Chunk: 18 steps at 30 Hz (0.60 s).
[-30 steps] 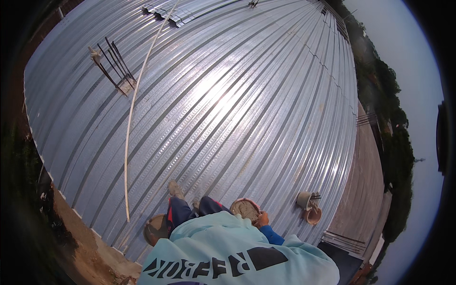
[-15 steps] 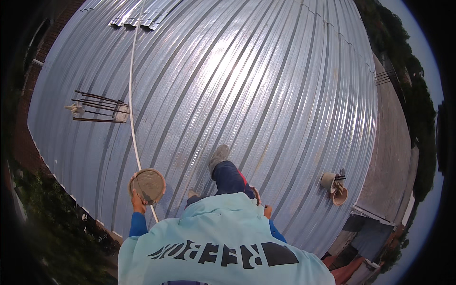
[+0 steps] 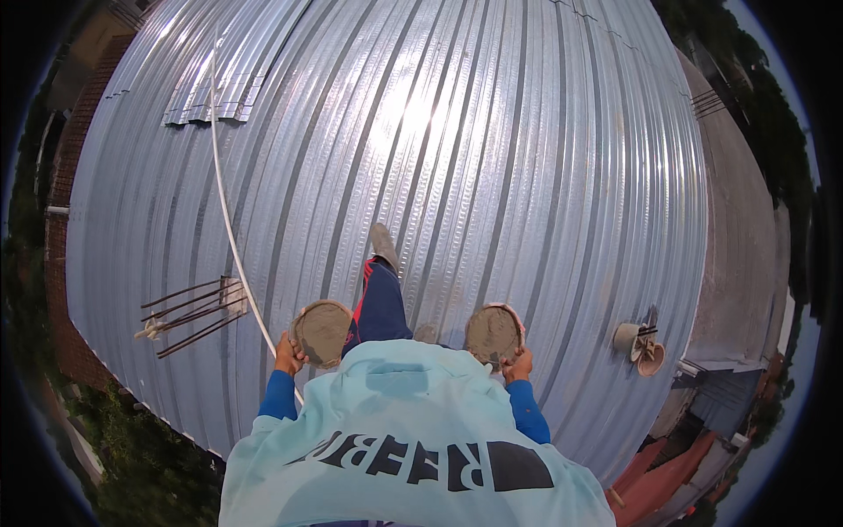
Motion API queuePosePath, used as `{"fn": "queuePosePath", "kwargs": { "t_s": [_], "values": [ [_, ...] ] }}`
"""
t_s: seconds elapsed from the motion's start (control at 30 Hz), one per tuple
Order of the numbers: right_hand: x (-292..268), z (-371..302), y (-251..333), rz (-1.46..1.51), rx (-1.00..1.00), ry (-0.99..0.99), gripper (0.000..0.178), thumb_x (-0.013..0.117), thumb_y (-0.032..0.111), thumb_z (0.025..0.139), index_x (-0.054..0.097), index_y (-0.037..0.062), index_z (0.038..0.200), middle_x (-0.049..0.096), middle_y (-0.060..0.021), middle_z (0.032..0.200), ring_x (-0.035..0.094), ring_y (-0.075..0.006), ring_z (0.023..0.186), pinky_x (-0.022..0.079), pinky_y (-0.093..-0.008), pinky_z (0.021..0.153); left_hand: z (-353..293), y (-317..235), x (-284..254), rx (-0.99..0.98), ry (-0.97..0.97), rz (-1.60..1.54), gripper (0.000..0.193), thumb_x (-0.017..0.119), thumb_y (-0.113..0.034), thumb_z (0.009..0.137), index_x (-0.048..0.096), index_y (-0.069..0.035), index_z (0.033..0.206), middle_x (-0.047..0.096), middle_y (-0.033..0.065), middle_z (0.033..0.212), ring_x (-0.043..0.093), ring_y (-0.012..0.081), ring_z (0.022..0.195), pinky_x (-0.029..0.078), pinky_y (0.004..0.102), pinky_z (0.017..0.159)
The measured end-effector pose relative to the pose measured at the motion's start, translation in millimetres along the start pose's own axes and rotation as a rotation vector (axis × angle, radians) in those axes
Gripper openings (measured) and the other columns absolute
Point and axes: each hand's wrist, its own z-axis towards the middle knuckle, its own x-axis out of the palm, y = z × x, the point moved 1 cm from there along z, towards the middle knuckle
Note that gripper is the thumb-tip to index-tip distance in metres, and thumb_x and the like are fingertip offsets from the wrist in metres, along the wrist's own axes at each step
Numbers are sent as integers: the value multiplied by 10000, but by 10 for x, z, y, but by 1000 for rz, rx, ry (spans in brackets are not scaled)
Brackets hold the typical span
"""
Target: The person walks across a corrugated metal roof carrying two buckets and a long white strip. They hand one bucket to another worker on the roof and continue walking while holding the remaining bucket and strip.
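My left hand (image 3: 291, 353) grips the left pan (image 3: 299, 314), my right hand (image 3: 519, 363) the right pan (image 3: 522, 328), flanking my legs (image 3: 382, 299); catching a foot (image 3: 384, 246) on the ribbed decking (image 3: 562, 220) could slop the grey mix (image 3: 323, 332).

The only lettering clear enough to make out is a row of large, black block capitals (image 3: 386, 457) printed across the light-blue shirt (image 3: 316, 415). It runs between the two sleeve sides, set well back from the shirt's far edge at the trousers, and stands upside down in this view. A solid black block (image 3: 520, 466) sits just beside its right end. Toward the shirt's left side, folds bend the last letters and partly hide them.
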Motion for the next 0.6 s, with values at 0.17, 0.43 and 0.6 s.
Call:
{"fn": "queuePosePath", "kwargs": {
  "t_s": [0.17,0.43,0.6],
  "values": [
    [1276,-560,562,-48,27,-91,250,564,332,849,516,95,913,455,-36,751,345,-136,488,360,-361,510,247,-664,1199,34,19,82,497,439,-557,941,386,-165,641,258,0,469,261,177,376,334,372,442],
    [3265,-936,1557,-67,109,-35,325,509,390,861,493,67,888,393,-37,609,335,-176,480,349,-360,480,490,-2106,2485,155,56,90,432,465,-484,958,424,-142,698,328,1,523,299,149,378,272,305,376],
    [4661,-486,1747,-3,221,11,288,510,371,838,492,85,870,440,-59,646,435,-203,559,371,-372,475,678,-3134,3333,172,-86,201,439,468,-505,949,432,-135,717,326,4,520,312,161,392,299,327,390]
  ]
}}
